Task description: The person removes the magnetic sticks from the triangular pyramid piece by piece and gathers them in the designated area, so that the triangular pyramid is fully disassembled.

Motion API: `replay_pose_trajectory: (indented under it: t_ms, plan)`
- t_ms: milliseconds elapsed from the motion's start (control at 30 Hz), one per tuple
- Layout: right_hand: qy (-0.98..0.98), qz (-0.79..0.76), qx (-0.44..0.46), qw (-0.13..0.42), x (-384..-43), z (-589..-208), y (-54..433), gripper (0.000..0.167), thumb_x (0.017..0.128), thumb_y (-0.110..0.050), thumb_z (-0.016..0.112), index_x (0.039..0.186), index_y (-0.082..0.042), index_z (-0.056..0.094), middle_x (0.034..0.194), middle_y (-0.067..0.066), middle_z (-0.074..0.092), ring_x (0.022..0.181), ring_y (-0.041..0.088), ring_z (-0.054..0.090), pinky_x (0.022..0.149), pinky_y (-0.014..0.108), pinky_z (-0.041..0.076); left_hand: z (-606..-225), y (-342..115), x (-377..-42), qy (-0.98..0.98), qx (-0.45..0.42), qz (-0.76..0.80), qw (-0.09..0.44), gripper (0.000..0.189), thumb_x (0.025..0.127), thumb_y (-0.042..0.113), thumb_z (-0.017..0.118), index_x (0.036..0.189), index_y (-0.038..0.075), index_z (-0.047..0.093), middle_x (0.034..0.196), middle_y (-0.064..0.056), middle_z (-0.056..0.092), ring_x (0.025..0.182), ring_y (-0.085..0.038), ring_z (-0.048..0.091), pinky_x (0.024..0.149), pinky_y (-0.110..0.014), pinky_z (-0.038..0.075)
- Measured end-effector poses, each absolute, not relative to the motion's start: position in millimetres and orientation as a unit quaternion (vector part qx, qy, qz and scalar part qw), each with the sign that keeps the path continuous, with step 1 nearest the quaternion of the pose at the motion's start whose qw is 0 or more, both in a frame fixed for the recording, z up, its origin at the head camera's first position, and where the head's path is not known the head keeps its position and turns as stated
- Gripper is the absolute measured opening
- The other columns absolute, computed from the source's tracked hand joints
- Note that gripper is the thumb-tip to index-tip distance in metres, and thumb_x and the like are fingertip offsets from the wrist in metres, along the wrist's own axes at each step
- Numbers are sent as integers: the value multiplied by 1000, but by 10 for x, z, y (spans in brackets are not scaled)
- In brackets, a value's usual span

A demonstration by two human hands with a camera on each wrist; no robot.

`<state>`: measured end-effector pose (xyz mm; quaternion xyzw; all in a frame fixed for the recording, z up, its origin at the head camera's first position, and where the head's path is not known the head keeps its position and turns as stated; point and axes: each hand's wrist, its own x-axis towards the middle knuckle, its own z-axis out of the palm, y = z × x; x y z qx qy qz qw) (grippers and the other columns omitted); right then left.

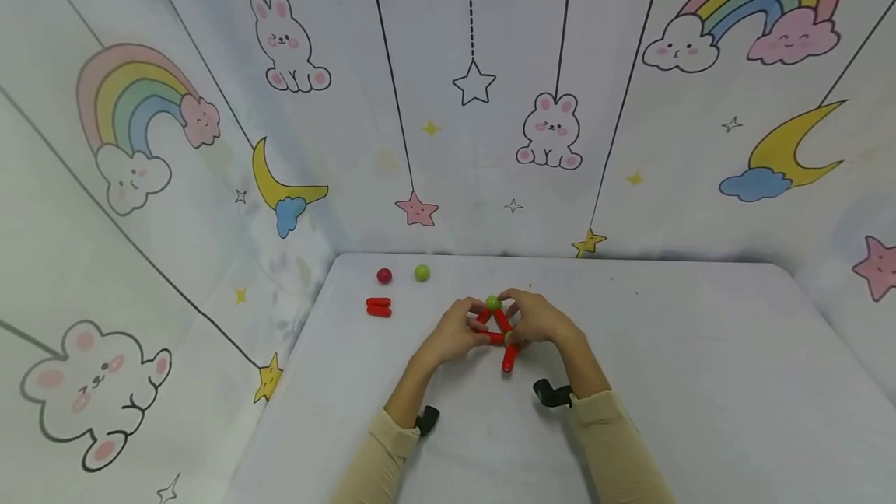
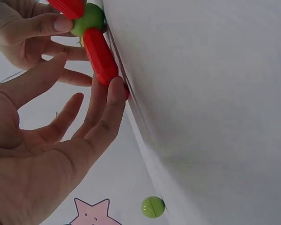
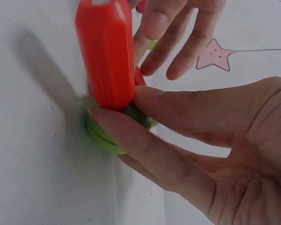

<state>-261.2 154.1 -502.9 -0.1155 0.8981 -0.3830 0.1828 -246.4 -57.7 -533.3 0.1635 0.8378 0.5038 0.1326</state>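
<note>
Several red rods joined by green balls form a small frame on the white table. A red rod [image 3: 107, 56] stands out of a green ball [image 3: 105, 136], which my right hand [image 1: 539, 319] pinches between thumb and finger. At the far corner of the frame is another green ball [image 1: 493, 302]. My left hand [image 1: 456, 330] is at the frame's left side. In the left wrist view, its fingertips touch the end of a red rod [image 2: 100, 56], while the thumb stays apart from it. Fingers hide parts of the joints.
Toward the table's back left lie a loose red ball [image 1: 384, 276], a loose green ball [image 1: 422, 273] and two red rods [image 1: 379, 307] side by side. A printed cloth backdrop [image 1: 434, 162] rises behind the white table [image 1: 700, 379]. Black wrist mounts [image 1: 553, 393] sit near both sleeves.
</note>
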Motion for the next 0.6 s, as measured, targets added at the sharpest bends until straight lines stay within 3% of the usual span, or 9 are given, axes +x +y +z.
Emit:
replay_pose_trajectory:
  t_ms: [167,333,467,600]
  plan:
    - [903,-377,-104,177,-2613,-5051,1526,72,80,4,84,145,-6,55,126,21,67,93,27,67,69,36,61,-5322,-575,-2439,851,163,485,119,56,91,10,81,140,2,55,130,-18,54,111,-25,66,86,-35,59]
    - [908,-371,-96,170,-2622,-5066,1515,70,80,4,83,144,-4,56,126,22,68,98,30,68,70,37,60,-5286,-581,-2426,858,161,474,110,57,87,15,86,136,2,58,117,-17,56,96,-21,62,74,-31,57]
    - [911,-368,-90,162,-2628,-5062,1507,69,79,3,82,143,-3,57,126,22,68,106,34,67,78,42,58,-5272,-586,-2425,845,168,486,144,60,86,16,87,135,0,56,110,-18,59,83,-18,63,68,-29,58]
    - [911,-372,-79,158,-2631,-5051,1491,69,79,2,83,143,-2,57,127,23,68,110,37,66,85,49,58,-5252,-571,-2419,834,175,494,173,64,84,17,88,136,-1,55,106,-19,61,81,-18,67,69,-29,59]
